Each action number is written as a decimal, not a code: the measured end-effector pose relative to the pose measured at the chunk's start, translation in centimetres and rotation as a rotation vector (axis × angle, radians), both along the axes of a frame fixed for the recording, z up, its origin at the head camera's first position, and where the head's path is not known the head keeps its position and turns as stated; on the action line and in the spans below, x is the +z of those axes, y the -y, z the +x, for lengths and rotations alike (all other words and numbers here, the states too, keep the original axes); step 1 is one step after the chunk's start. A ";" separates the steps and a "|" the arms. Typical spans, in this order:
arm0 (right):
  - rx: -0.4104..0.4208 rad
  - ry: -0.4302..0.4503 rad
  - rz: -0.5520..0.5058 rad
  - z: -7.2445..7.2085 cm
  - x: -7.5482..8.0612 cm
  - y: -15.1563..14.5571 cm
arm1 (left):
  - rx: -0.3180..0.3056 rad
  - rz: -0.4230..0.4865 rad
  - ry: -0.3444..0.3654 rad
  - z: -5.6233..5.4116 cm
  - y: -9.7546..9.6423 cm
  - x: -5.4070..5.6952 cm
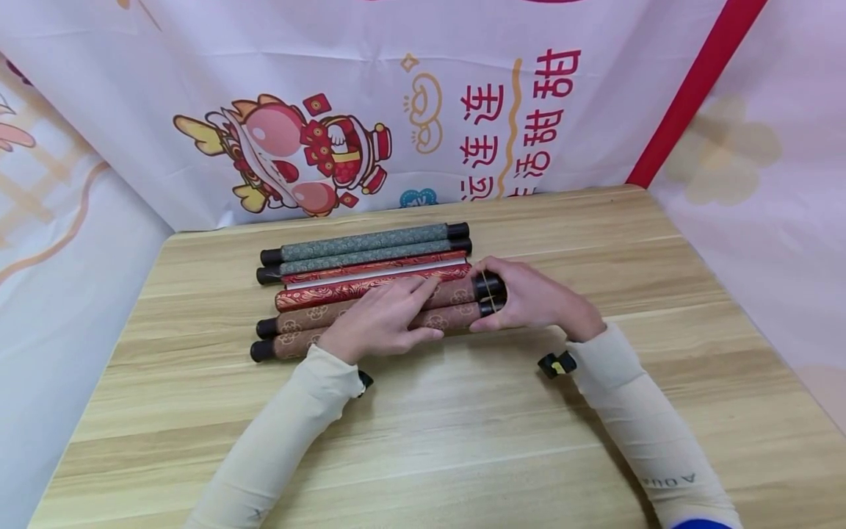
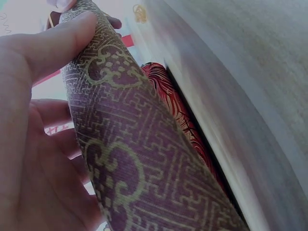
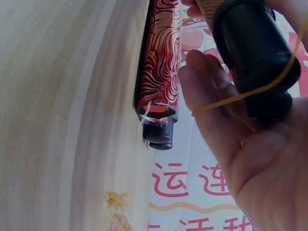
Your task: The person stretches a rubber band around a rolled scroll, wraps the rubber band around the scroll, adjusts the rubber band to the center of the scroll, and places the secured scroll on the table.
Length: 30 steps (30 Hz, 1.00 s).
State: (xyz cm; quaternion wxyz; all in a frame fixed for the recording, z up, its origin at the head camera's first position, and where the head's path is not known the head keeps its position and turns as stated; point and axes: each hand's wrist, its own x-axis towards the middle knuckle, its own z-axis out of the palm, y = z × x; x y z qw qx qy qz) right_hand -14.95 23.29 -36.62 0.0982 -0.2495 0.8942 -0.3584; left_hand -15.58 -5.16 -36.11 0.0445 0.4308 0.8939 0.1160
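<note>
Two parallel brown patterned rolls with black end knobs form a rolled scroll (image 1: 311,316). My left hand (image 1: 383,316) grips it near the middle, the thumb on the near side and the fingers on the far side in the left wrist view. A thin yellow rubber band (image 3: 236,98) is stretched between the fingers and thumb of my right hand (image 1: 529,294). It crosses the black knobs (image 3: 255,43) at the scroll's right end. In the right wrist view, the right fingers curve around that end.
Behind the brown scroll lie a red-and-gold scroll (image 1: 311,295) and a grey-green scroll (image 1: 363,242), side by side on the wooden table (image 1: 429,455). Some loose rubber bands (image 3: 117,209) show on the table in the right wrist view. A printed cloth (image 1: 529,29) hangs along the back edge.
</note>
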 end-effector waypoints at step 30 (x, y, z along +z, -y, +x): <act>-0.086 0.052 0.063 -0.1 1.7 1.3 | -0.043 0.010 -0.120 0.4 -1.1 0.6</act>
